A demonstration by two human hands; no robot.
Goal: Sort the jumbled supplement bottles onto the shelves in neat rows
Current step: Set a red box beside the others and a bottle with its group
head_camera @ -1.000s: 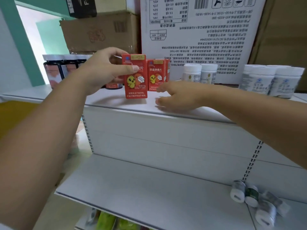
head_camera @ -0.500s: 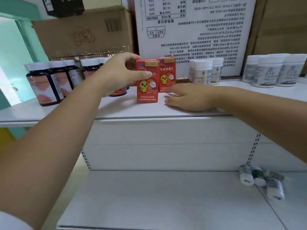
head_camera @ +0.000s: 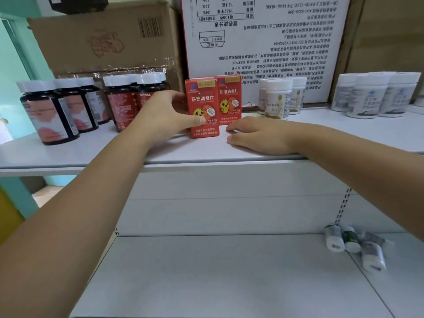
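The left hand (head_camera: 169, 118) is reaching forward with the forearm stretched long and is clamping the front red box (head_camera: 203, 109); its thumb is lying across the glossy printed face and its fingers are curling round the box's left side, their tips hidden. The box is a slim cardboard carton with sharp edges and a yellow chick picture, and it is standing upright on the upper shelf (head_camera: 344, 134); a second red box (head_camera: 229, 99) of the same kind is standing just behind it and to the right. The right hand (head_camera: 259, 136) is lying palm down on the smooth pale shelf with fingers relaxed and holding nothing; its fingertips are pointing at the boxes' bases, just beside them, and whether they are touching cannot be told. Left of the left hand, dark bottles (head_camera: 48, 111) with white caps and shiny labels are standing in rows; beyond the right hand, white bottles (head_camera: 277, 97) of matte plastic are clustering. Below the right forearm, small bottles (head_camera: 351, 242) are lying on their sides on the lower shelf (head_camera: 206, 283). Behind everything, a brown carton (head_camera: 103, 37) and a white carton (head_camera: 263, 42) are standing.
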